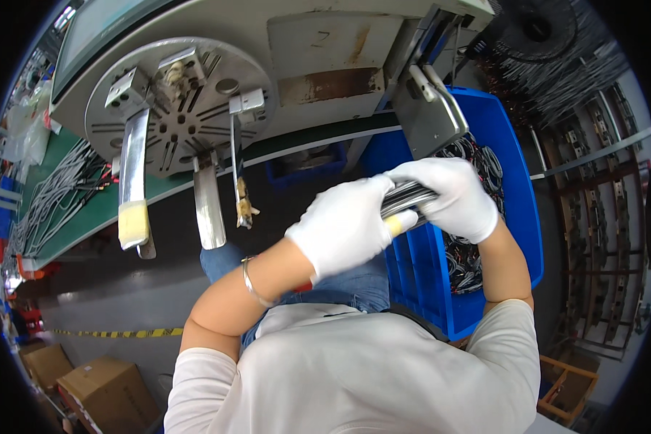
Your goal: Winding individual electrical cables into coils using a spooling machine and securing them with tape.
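The left hand [347, 226], in a white glove, is closed around the left end of a dark, shiny cable bundle [406, 199]; the gloved right hand [457, 197] grips its other end. The bundle lies between the two, in front of the body, over the blue bin [526, 217]. Good handling here probably means even pressure from both hands, strands kept side by side, and no sharp kink between the grips. A small yellow patch shows by the left fingers; I cannot tell what it is. Just beyond the right hand hangs a metal plate [432, 121], so the knuckles should keep off its edge. Coiled cables [464, 269] crowd the bin below, where a loose end could snag. Farther left, metal arms [134, 163] jut from the slotted disc [211, 132], well apart from the bundle.
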A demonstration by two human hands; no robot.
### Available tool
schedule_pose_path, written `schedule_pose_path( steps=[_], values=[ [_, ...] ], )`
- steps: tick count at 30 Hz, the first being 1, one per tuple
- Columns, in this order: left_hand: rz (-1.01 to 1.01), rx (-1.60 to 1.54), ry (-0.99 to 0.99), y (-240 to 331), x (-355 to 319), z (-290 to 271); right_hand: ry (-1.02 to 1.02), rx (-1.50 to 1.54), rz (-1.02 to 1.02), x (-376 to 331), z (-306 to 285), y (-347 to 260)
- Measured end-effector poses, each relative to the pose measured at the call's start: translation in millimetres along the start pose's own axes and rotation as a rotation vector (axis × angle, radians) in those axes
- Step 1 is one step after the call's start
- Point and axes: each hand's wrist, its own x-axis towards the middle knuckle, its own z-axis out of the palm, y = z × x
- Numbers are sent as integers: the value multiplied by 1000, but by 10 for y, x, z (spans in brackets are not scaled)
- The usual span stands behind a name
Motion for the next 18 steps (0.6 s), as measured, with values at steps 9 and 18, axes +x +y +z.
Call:
schedule_pose_path(
  steps=[9,18],
  values=[
    [1070,76,356,452,-136,176,830,490,342,-371,-795,198],
    [532,-569,602,250,789,763,1054,1211,10,30,-370,138]
  ],
)
